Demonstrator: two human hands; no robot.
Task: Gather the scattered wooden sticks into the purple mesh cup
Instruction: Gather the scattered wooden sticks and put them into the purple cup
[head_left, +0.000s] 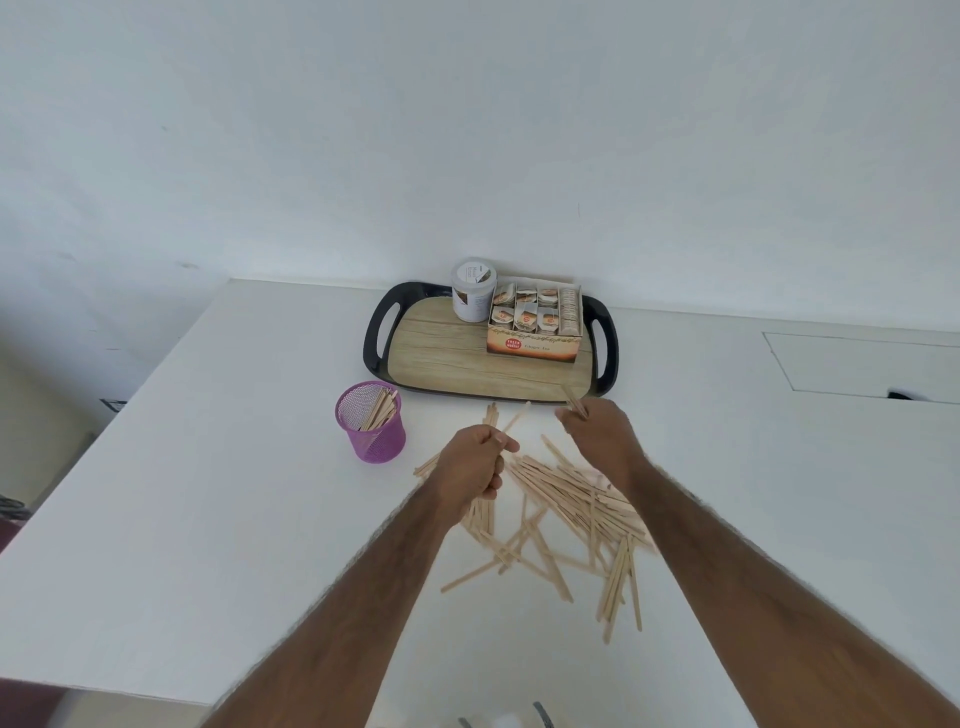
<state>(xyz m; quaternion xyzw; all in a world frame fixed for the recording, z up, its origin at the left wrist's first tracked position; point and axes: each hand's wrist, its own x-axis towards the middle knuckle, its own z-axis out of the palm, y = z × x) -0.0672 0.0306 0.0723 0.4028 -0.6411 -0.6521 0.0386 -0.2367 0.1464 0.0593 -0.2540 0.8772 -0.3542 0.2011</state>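
The purple mesh cup is seen upright at left of centre on the white table, just below the tray's lower left corner. A sheaf of wooden sticks is already leaned inside it against the right wall.

Just right of the cup, the left hand is closed round a bundle of sticks whose ends show above and below the fist. This bundle is judged ready for delivery. It would best be squared first by tapping its lower ends on the table, then carried over the rim and lowered end-first into the free left half of the cup, so that the sticks already inside are not levered out and the light cup is not tipped.

The scattered wooden sticks are spread from the centre to the lower right of the frame, many crossed over one another. They would be raked into line before being picked up, since crossed sticks are likely to be dropped.

At right of centre, the right hand is curled round a few sticks, their tips pointing toward the black-rimmed tray above. On that tray a lidded jar and a ginger tea box are set; both would be kept clear of.
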